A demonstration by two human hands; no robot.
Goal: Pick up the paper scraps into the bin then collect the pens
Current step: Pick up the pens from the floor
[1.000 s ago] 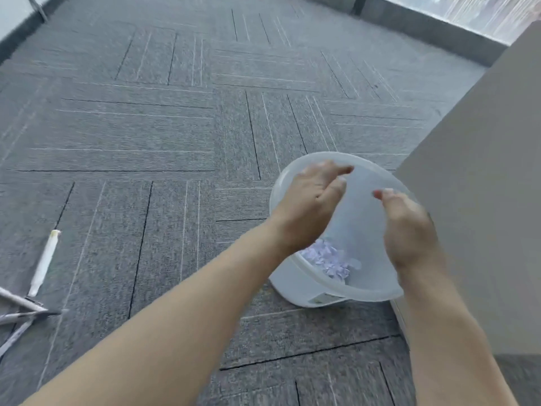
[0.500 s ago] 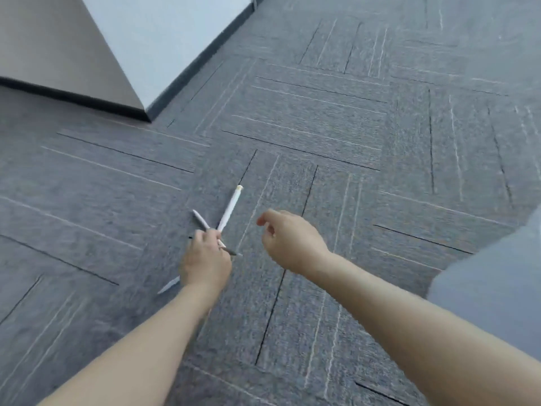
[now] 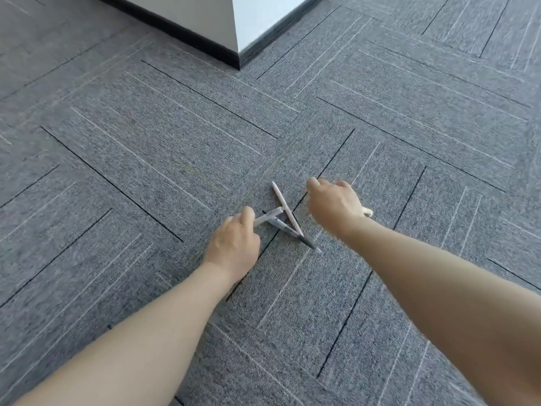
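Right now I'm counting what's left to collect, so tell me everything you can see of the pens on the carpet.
The pens are slim, white and grey, plastic by the look, lying crossed in a loose pile on the grey carpet. One white pen points away; a darker one pokes out toward the right. The left hand grips one pen's end. A pale pen end shows behind the right hand. Blur hides the count.

- Grey carpet tiles (image 3: 380,136) covering the floor, patterned with thin dark and pale lines running at angles.
- White wall corner (image 3: 254,16) jutting in at 12 o'clock, edged by black skirting (image 3: 187,36).
- Lit evenly.
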